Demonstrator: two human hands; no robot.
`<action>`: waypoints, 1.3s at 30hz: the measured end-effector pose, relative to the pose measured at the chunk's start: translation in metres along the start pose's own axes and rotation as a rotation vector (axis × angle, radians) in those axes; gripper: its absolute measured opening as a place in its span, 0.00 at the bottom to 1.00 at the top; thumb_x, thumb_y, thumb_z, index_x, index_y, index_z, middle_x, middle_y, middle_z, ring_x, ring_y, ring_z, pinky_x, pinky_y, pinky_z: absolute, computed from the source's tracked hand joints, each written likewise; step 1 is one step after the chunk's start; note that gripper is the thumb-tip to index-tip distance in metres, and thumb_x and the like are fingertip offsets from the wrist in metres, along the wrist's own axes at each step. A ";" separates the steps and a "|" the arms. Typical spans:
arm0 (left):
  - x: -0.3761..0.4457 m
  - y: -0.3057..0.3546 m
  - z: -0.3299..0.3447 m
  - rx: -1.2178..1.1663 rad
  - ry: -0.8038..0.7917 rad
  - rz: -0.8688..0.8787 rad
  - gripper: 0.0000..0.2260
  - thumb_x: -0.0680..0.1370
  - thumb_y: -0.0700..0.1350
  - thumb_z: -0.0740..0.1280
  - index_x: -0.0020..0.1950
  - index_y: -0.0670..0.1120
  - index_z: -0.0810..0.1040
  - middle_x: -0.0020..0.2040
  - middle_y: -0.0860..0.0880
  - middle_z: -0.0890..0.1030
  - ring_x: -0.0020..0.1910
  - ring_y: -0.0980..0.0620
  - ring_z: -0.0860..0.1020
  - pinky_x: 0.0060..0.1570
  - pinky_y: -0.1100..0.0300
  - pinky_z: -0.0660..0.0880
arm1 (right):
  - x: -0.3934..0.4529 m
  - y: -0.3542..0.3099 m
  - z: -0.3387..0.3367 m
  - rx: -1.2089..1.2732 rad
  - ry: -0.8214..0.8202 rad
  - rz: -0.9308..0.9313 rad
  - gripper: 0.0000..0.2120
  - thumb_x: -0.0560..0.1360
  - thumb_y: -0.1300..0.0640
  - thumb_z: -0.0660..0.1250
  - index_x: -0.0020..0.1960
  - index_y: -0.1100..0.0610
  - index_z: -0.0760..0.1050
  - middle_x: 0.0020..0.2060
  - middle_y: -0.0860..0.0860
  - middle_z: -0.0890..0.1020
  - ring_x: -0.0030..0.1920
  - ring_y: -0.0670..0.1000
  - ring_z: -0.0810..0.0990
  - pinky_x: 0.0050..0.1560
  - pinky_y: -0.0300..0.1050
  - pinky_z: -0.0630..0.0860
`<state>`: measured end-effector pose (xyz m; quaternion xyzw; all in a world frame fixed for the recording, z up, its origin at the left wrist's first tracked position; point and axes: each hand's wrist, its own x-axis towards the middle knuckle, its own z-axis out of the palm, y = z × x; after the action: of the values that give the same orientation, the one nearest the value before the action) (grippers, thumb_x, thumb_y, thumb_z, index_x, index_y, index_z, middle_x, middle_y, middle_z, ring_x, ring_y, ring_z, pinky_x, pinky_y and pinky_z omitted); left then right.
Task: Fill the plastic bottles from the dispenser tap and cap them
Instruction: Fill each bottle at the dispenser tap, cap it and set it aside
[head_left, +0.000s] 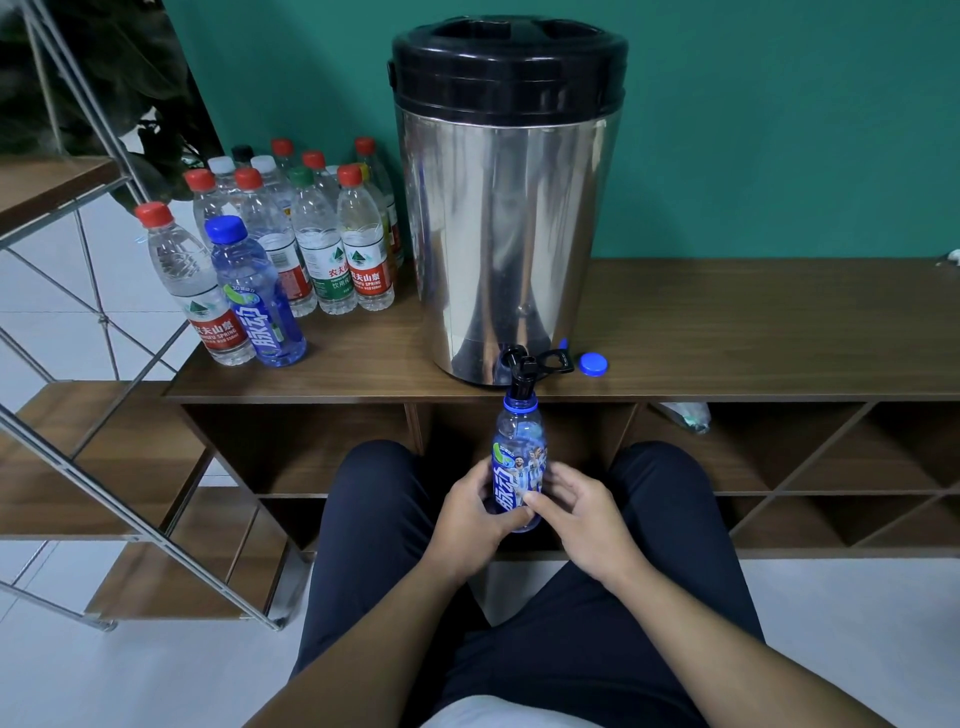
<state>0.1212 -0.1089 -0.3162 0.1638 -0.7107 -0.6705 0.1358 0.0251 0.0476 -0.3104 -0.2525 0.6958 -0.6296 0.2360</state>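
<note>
Bottle (516, 462) upright, open mouth up under the tap (522, 368) — both hands (475, 512) (574, 512) wrapped round its base; cap (592, 363) on the wooden surface (727, 332), green wall behind.

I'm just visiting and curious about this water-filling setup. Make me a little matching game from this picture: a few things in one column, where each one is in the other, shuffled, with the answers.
Things:
1. open blue bottle
2. loose blue cap
3. capped blue bottle
4. dispenser lid

Places:
A. on top of the steel dispenser
B. lying on the wooden shelf, right of the tap
C. held in the left hand and the right hand, mouth under the tap
D. standing on the shelf's left end, beside the red-capped bottles

Pairs: 1-C, 2-B, 3-D, 4-A
</note>
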 end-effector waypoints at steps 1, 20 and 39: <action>0.000 0.000 0.000 -0.002 -0.002 0.001 0.27 0.76 0.32 0.81 0.72 0.48 0.81 0.63 0.52 0.89 0.64 0.53 0.86 0.66 0.56 0.82 | 0.000 0.000 0.000 0.001 0.000 -0.001 0.17 0.83 0.63 0.75 0.69 0.51 0.83 0.63 0.46 0.89 0.67 0.49 0.86 0.69 0.48 0.81; 0.000 -0.001 0.000 -0.001 0.001 0.000 0.26 0.76 0.33 0.80 0.71 0.49 0.82 0.63 0.52 0.89 0.64 0.52 0.86 0.67 0.53 0.83 | -0.001 -0.002 0.001 0.026 0.018 0.000 0.17 0.83 0.65 0.75 0.68 0.52 0.83 0.61 0.46 0.89 0.65 0.48 0.87 0.65 0.42 0.83; 0.000 -0.001 0.000 -0.014 0.008 -0.005 0.26 0.76 0.30 0.79 0.71 0.48 0.82 0.62 0.51 0.89 0.64 0.51 0.87 0.65 0.57 0.82 | 0.001 0.002 0.002 0.026 0.017 -0.007 0.17 0.83 0.67 0.74 0.70 0.55 0.82 0.61 0.47 0.90 0.65 0.48 0.87 0.64 0.40 0.82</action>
<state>0.1208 -0.1087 -0.3177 0.1672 -0.7049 -0.6753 0.1380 0.0256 0.0458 -0.3123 -0.2465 0.6888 -0.6415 0.2309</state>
